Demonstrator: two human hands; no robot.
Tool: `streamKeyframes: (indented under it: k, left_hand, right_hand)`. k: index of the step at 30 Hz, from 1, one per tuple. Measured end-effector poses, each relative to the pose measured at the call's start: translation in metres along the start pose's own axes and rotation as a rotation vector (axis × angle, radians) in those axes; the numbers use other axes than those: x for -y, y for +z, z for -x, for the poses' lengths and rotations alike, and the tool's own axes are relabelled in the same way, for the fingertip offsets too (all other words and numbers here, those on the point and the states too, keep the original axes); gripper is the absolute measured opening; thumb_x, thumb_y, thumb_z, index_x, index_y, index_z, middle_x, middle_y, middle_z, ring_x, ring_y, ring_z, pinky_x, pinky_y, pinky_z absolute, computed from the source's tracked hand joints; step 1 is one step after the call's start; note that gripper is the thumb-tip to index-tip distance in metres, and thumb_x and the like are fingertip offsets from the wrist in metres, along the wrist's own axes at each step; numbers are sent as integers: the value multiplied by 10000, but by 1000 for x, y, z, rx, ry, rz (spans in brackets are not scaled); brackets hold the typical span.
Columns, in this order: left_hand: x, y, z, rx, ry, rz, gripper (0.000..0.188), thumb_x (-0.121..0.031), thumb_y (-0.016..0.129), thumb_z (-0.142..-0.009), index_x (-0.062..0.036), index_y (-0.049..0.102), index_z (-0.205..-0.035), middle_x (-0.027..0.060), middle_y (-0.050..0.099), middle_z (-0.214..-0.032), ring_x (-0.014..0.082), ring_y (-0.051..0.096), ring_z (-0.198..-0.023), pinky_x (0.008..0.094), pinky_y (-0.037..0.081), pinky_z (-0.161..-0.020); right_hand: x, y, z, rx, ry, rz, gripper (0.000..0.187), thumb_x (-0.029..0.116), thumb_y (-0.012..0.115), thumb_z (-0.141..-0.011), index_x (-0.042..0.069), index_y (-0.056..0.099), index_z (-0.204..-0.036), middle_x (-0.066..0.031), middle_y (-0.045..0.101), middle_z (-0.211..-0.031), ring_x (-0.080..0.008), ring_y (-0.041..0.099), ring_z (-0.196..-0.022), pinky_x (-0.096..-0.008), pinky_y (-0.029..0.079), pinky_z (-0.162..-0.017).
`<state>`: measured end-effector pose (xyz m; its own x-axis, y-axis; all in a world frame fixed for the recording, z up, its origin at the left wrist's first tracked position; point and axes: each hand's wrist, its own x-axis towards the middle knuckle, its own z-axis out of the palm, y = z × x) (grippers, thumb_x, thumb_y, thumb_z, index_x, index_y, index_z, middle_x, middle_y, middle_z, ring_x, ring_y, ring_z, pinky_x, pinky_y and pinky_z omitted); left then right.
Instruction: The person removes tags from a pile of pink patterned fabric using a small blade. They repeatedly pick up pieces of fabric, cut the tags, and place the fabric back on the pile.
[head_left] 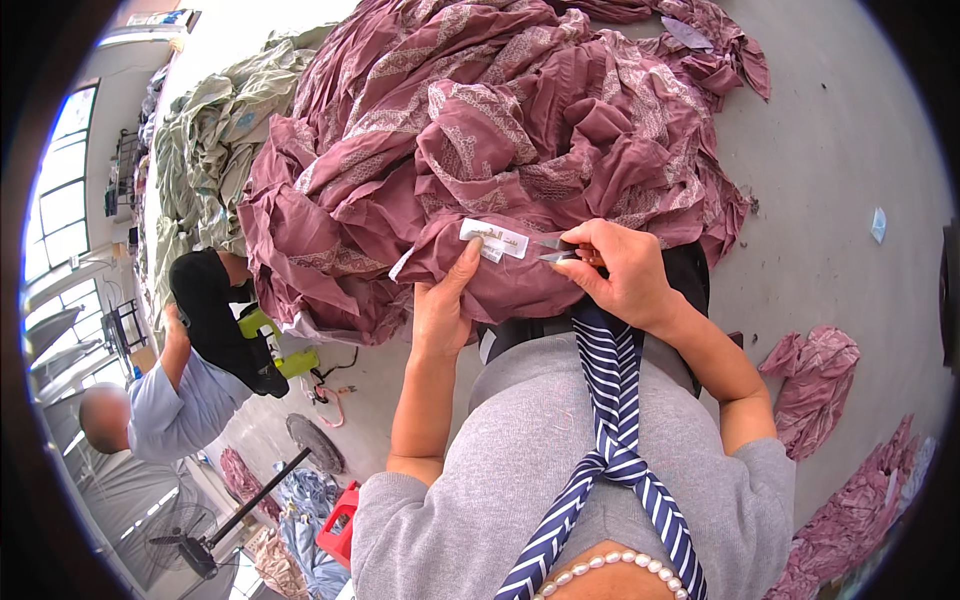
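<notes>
A mauve patterned garment (530,292) is drawn toward me from a big heap of the same cloth. My left hand (446,308) grips its edge, with the thumb pressed on a white sewn-in label (508,241). Thread snips (552,256) are in my right hand (625,272), their two small blades apart and pointing left at the label's right end. My right fingers hide the rest of the snips.
The mauve heap (380,110) fills the space before me, with pale green cloth (215,125) on its left. A person in a light blue shirt (185,410) sits at left, beside a pedestal fan (195,550). More mauve cloth (815,385) lies on the floor at right.
</notes>
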<state>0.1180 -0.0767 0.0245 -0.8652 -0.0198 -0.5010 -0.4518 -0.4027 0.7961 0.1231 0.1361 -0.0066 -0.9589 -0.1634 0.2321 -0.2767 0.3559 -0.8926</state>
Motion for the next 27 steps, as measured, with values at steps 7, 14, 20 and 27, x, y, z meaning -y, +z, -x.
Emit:
streamKeyframes:
  k: [7, 14, 20, 27]
  left_hand:
    - [-3, 5, 3, 29, 81, -52, 391, -34, 656, -870, -14, 504, -1230, 84, 592, -1157, 174, 593, -1037, 337, 487, -919]
    - [-2, 4, 4, 48, 70, -31, 382, -36, 659, -868, -14, 514, -1221, 85, 592, -1153, 172, 595, -1028, 335, 490, -912]
    - [-2, 4, 2, 55, 52, -19, 389, -36, 666, -863, -13, 515, -1221, 91, 593, -1149, 178, 601, -1018, 337, 500, -901]
    - [-3, 6, 4, 47, 44, -28, 385, -35, 670, -860, -13, 519, -1213, 89, 597, -1137, 177, 604, -1012, 339, 507, -893]
  right_hand:
    - [3, 1, -14, -33, -329, 306, 311, 267, 717, -762, 33, 578, -911, -76, 577, -757, -239, 587, -674, -337, 468, -590]
    - [0, 6, -15, -7, -314, 273, 304, 286, 702, -782, 41, 575, -910, -72, 579, -763, -236, 587, -678, -336, 469, -597]
    - [1, 9, -16, -26, -300, 226, 291, 281, 712, -774, 52, 577, -891, -71, 583, -751, -244, 591, -664, -345, 469, -582]
    - [1, 13, -15, -34, -289, 185, 276, 276, 718, -768, 63, 577, -870, -68, 578, -734, -243, 583, -633, -343, 465, -561]
